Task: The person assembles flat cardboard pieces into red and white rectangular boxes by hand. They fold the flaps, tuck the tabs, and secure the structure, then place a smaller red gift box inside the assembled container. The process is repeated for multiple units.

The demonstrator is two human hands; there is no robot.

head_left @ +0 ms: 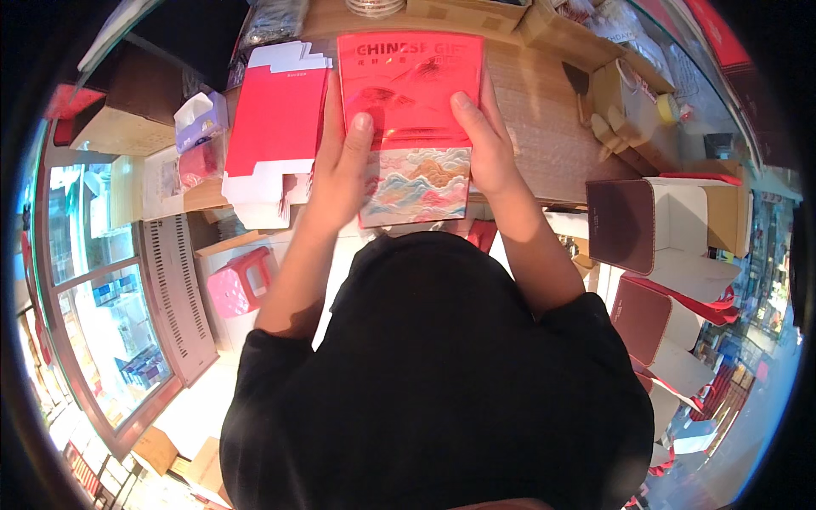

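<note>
Head view, left lens of the side-by-side pair: fisheye, worn on my head, facing steeply down, upright. My black shirt (433, 365) fills the near middle, close; my left hand (342, 163) and right hand (488, 149) sit farther off, toward the table (548, 110). Straight edges bend toward the rim.

Bright light all round you, fiercest at your left, where the glass panes (102, 297) glow and the floor (200, 404) burns out to white; glare skates over your red package (412, 106); your black shirt (442, 374) swallows detail; straight edges bow outward, softening near the dark surround.
</note>
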